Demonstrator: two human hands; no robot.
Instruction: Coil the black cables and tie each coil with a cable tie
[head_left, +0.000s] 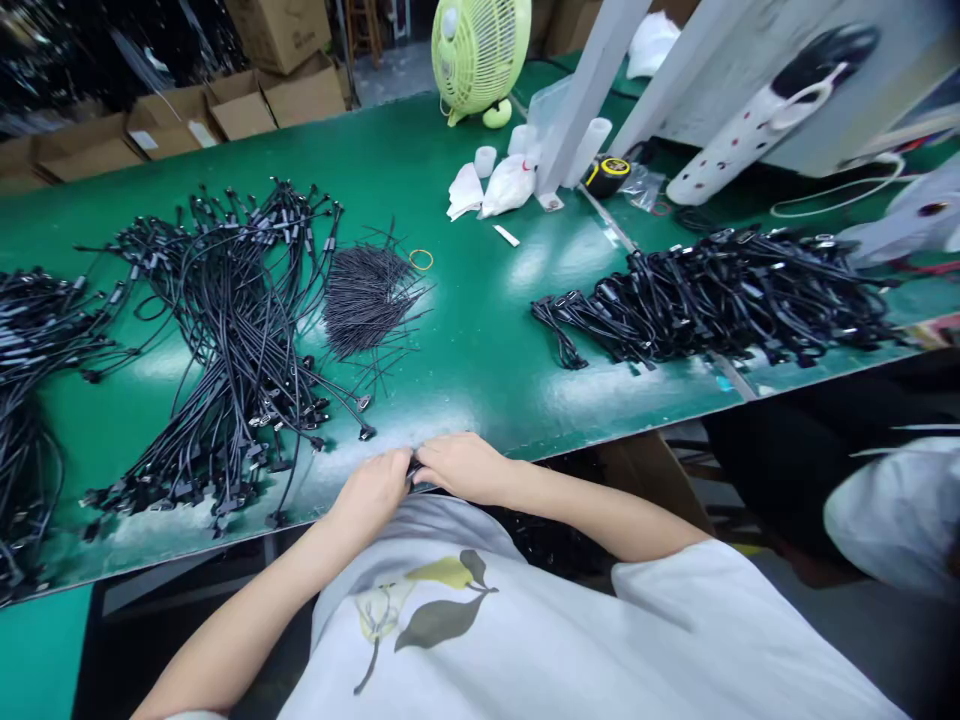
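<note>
Our left hand and right hand meet at the near edge of the desk, each grip clamped on a black cable mostly hidden by fingers. To the left lie loose cables, then ties; to the right, bundles. Farther off stand a fan and a post, which partly blocks our view of a roll. The leftmost pile is cut off; a person at right is blurred.

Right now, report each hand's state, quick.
Left hand: closed, holding what looks like a black cable, mostly hidden.
Right hand: closed, apparently on the same black cable.
</note>
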